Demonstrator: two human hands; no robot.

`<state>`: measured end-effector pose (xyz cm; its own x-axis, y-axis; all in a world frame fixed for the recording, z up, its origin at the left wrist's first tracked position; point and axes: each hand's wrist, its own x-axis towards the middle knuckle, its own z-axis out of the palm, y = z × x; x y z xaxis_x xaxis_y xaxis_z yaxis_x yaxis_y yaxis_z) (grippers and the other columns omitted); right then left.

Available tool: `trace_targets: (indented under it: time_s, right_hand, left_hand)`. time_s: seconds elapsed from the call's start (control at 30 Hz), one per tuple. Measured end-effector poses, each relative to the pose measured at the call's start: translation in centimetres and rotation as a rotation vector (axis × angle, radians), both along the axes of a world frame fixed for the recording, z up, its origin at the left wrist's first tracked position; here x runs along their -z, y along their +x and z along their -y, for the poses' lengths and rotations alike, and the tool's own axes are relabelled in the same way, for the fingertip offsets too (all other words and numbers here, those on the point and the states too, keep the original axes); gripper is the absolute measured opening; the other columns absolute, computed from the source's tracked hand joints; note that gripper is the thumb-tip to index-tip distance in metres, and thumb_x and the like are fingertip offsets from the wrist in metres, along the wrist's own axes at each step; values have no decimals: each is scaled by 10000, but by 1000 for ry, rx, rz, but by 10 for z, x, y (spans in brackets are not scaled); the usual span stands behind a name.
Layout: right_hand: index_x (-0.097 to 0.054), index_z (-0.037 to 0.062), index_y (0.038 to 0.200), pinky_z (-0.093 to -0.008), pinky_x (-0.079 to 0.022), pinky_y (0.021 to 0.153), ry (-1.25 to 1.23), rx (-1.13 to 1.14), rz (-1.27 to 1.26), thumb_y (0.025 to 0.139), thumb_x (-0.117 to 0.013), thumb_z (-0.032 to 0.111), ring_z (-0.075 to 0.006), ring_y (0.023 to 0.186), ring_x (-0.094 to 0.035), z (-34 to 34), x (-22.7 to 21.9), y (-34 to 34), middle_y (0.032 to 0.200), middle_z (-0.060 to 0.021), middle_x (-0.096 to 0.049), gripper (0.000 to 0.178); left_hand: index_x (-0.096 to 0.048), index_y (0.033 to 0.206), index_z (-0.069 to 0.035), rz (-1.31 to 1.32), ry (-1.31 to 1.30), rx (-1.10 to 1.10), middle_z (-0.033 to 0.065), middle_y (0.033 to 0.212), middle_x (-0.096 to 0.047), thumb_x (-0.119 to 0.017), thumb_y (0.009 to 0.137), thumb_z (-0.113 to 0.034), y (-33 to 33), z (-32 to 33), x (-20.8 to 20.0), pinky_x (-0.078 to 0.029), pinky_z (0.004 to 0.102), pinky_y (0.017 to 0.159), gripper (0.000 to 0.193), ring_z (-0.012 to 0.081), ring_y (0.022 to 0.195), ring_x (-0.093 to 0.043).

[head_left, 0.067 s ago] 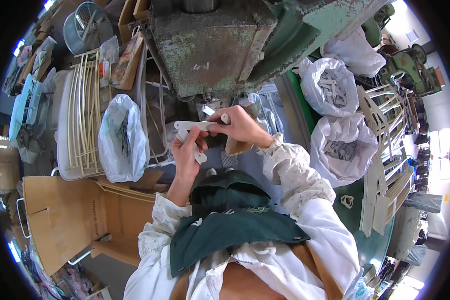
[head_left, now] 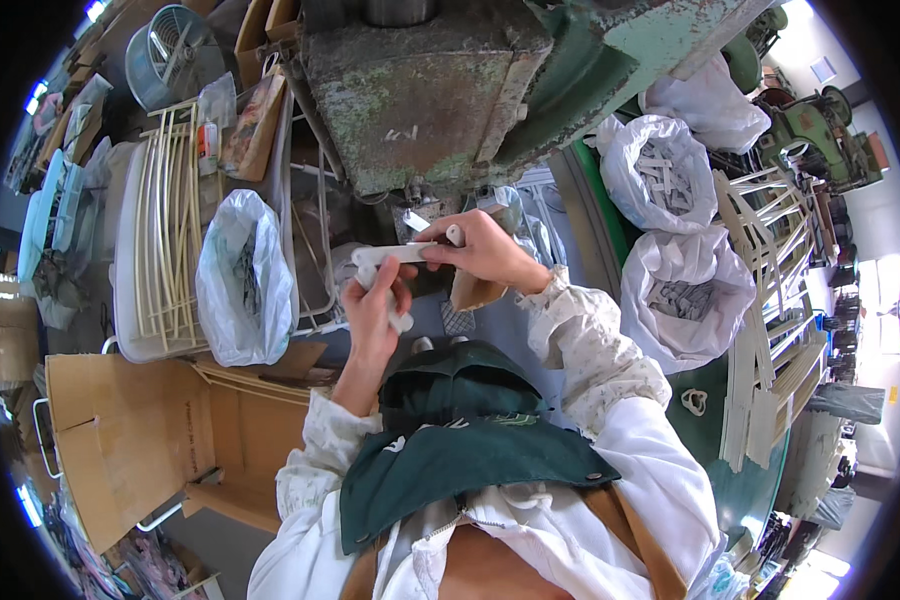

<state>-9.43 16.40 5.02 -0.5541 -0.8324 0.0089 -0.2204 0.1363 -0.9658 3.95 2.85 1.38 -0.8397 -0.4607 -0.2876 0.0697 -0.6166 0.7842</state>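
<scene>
Two white flat strips with rounded ends are in my hands, below the machine head. My left hand [head_left: 374,312] is closed around one white strip [head_left: 400,323], whose lower end sticks out below the fingers. The other white strip [head_left: 382,256] lies across it near its upper end, and the left thumb reaches up to it. My right hand [head_left: 485,252] pinches that strip's right part between thumb and fingers. A white rounded end [head_left: 456,235] shows at the right fingers; whether it belongs to a further strip I cannot tell.
A worn green machine [head_left: 420,110] hangs just beyond my hands. On the left are a plastic bag of dark strips [head_left: 248,290], a tray with long cream rods [head_left: 160,240] and an opened cardboard box [head_left: 130,430]. On the right, white sacks [head_left: 685,335] hold grey and pale pieces beside stacked slats [head_left: 755,400].
The strips have tilted slightly in my fingers, so their flat faces show less. My right hand has shifted a touch to the right.
</scene>
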Motion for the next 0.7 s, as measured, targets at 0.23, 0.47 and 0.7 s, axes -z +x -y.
trace_targets:
  time_s: [0.23,0.47,0.7]
  right_hand:
    - [-670,9,980,-301,-490,607,73,-57,-268,819,-680,139,-173,642,-643,-3,0,-12,698,-89,-661,207]
    - [-659,-26,837,-269,-450,544,91,39,-100,871,-632,190,-106,548,-577,-3,29,-1,594,-49,-627,221]
    - [-663,-10,820,-201,-328,460,128,81,378,864,-606,180,-40,513,-454,-5,13,1,636,-16,-612,204]
  left_hand:
    - [-671,974,43,153,-524,471,68,663,-641,-645,871,-141,20,33,-16,-268,183,359,212,28,399,-407]
    - [-665,897,46,102,-426,156,54,618,-600,-639,869,-132,-15,29,-13,-257,179,359,182,36,401,-424]
    - [-647,833,36,80,-281,2,21,574,-544,-644,854,-93,-26,17,-11,-252,181,364,131,36,408,-407]
